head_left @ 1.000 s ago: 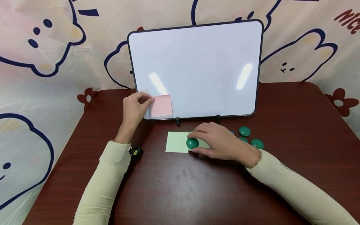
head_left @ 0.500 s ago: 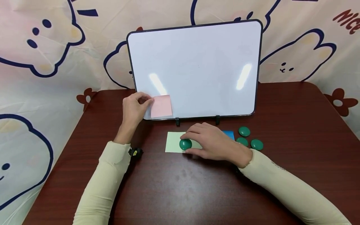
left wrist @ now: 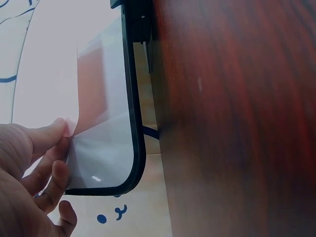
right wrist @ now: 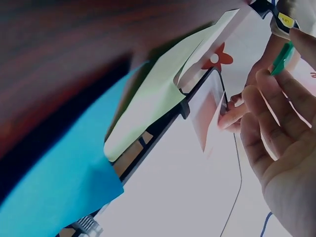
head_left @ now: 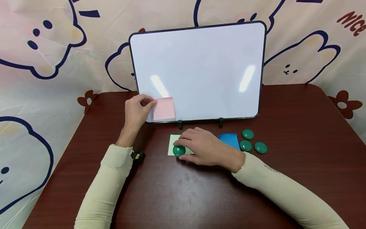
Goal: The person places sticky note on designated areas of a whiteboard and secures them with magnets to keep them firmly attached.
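Note:
My left hand (head_left: pixel 135 109) pinches the left edge of a pink sticky note (head_left: pixel 164 108) at the lower left corner of a whiteboard (head_left: pixel 203 63). In the left wrist view, thumb and forefinger meet at a corner of the note, which stands off the board there. My right hand (head_left: pixel 207 147) holds a round green magnet (head_left: pixel 179 151) between thumb and fingertips. That hand is over pale green sticky notes (head_left: pixel 172 140) lying in front of the board and hides part of them. The right wrist view shows the magnet (right wrist: pixel 282 58) edge-on at the fingertips.
Right of the right hand lies a blue sticky note (head_left: pixel 230 140) with a raised edge. Several more green magnets (head_left: pixel 247 134) lie beside it. The whiteboard stands on small black feet (head_left: pixel 180 124) on the dark wooden table (head_left: pixel 177 197), before a patterned cloth (head_left: pixel 43 95).
My right hand has moved left with the green magnet, uncovering the blue note and the magnets beside it. My left hand keeps its hold on the pink note.

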`<state>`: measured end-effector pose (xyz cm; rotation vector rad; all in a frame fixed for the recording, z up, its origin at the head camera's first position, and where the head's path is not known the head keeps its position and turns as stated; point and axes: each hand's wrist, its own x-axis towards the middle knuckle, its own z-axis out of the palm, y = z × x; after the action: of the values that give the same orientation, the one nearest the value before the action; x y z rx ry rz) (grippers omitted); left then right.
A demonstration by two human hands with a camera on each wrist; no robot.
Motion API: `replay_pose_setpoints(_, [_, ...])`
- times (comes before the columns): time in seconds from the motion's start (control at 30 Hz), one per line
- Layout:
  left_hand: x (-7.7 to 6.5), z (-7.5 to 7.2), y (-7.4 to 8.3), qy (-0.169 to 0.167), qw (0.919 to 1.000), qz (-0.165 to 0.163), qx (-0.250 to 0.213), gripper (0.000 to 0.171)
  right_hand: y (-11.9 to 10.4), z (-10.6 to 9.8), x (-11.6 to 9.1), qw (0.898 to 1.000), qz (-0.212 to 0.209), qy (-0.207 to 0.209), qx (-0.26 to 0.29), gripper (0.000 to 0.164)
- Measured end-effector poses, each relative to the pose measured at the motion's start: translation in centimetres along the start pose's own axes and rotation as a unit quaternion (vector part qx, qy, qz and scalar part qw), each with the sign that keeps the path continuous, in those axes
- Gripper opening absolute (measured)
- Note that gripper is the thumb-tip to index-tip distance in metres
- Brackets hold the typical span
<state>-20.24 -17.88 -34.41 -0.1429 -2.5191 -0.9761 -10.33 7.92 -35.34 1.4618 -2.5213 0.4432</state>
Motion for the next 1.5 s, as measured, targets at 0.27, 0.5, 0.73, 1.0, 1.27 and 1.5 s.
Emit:
replay_pose_setpoints(0.27, [-0.2, 0.1, 0.0, 0.000, 1.0000, 0.001, 0.000, 0.019, 0.3, 0.1, 0.3, 1.000, -0.002, 0.026, -0.001, 0.039])
replay_pose_setpoints(0.5, [0.0, 0.1, 0.0, -0.002, 1.0000, 0.003, 0.004, 0.020, 0.8, -0.1, 0.9, 0.999, 0.013, 0.043, 0.004, 0.039])
replay_pose_setpoints(0.73, [0.1, 0.0, 0.1, -0.007, 1.0000, -0.002, 0.003, 0.019, 1.1, -0.5, 1.7, 0.998, 0.012, 0.055, 0.006, 0.039])
replay_pose_setpoints(1.0, [0.0, 0.0, -0.1, 0.001, 0.9999, 0.011, 0.001, 0.018, 1.0, -1.5, 3.1, 0.995, 0.008, 0.095, 0.020, 0.038])
replay_pose_setpoints(1.27, [0.0, -0.1, -0.4, 0.004, 0.9997, 0.024, -0.001, 0.021, 0.9, -2.5, 5.1, 0.992, 0.006, 0.122, 0.031, 0.036])
replay_pose_setpoints(1.5, [0.1, 0.1, -0.2, 0.000, 0.9998, 0.020, -0.001, 0.021, 1.7, -2.9, 6.3, 0.992, -0.006, 0.123, 0.003, 0.037])
